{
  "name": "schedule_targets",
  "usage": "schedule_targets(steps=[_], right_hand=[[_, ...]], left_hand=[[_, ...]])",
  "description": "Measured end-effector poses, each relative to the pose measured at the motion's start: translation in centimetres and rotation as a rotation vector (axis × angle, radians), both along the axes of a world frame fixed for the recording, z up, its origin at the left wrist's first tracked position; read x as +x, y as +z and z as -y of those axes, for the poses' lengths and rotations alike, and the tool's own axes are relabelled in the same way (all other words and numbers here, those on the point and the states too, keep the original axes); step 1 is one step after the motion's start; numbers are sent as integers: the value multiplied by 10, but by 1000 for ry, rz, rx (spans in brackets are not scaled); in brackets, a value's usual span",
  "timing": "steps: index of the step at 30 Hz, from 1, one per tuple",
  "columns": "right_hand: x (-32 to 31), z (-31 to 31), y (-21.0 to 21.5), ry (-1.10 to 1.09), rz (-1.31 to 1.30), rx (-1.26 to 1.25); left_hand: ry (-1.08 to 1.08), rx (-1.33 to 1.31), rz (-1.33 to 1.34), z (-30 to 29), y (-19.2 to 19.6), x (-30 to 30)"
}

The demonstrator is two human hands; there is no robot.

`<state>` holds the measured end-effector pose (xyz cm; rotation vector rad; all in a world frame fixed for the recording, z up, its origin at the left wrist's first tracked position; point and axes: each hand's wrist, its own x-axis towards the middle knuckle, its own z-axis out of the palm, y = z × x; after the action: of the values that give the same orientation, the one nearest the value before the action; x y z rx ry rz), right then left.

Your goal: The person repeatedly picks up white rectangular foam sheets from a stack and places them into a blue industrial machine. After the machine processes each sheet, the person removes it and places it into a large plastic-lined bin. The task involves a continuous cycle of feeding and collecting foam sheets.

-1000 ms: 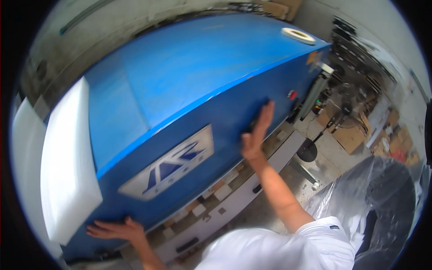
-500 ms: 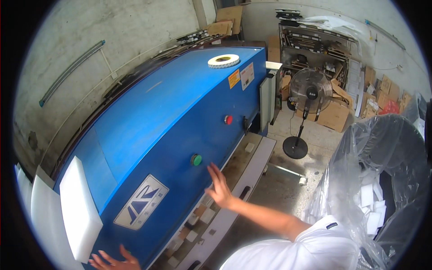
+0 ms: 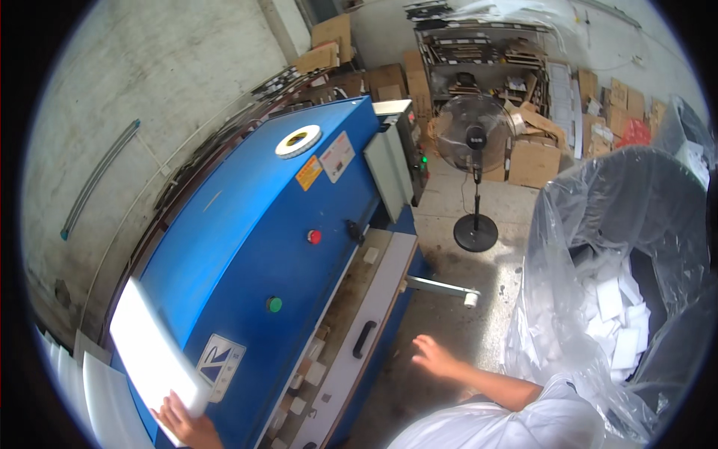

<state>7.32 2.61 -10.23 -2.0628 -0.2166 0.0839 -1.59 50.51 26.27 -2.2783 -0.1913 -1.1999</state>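
My left hand (image 3: 185,423) is at the lower end of a thick white foam sheet (image 3: 153,348), fingers laid over its face and thumb not clearly seen. The sheet leans against the left end of a blue machine (image 3: 254,273) and is slightly blurred. My right hand (image 3: 437,356) hangs in the air to the right of the machine, holding nothing, fingers loosely apart. On the machine's front are a green button (image 3: 274,304) and a red button (image 3: 313,237). Small white and brown blocks (image 3: 315,349) lie along its bed behind a pale drawer-like front with black handles (image 3: 364,340).
A tape roll (image 3: 298,141) lies on the machine's top. Beyond stands a black floor fan (image 3: 476,138), with shelves and cardboard (image 3: 535,163) behind it. At right, a large bin lined with clear plastic (image 3: 546,239) holds white foam pieces (image 3: 609,299). More white sheets (image 3: 108,396) stand at far left.
My left hand has come onto the foam sheet, which has shifted right. My right hand has drawn away from the machine's front to the right. The view has turned.
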Motion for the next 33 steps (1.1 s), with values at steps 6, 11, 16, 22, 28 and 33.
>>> schedule_targets(steps=[6, 11, 16, 22, 28, 33], right_hand=[[17, 56, 31, -86, 26, 147], [28, 107, 25, -215, -172, 844], [22, 156, 75, -38, -207, 1129], [16, 148, 100, 53, -181, 839], [19, 118, 75, -167, -291, 753], [33, 138, 25, -489, -195, 814]], left_hand=[[-663, -237, 58, 116, -37, 19], [-789, -1791, 338, 175, -121, 20], [-746, -2192, -21, 195, -155, 29], [-720, -2320, -205, 185, -201, 25], [-406, -2117, -378, 137, -249, 11], [20, -1564, -262, 60, -312, -43]])
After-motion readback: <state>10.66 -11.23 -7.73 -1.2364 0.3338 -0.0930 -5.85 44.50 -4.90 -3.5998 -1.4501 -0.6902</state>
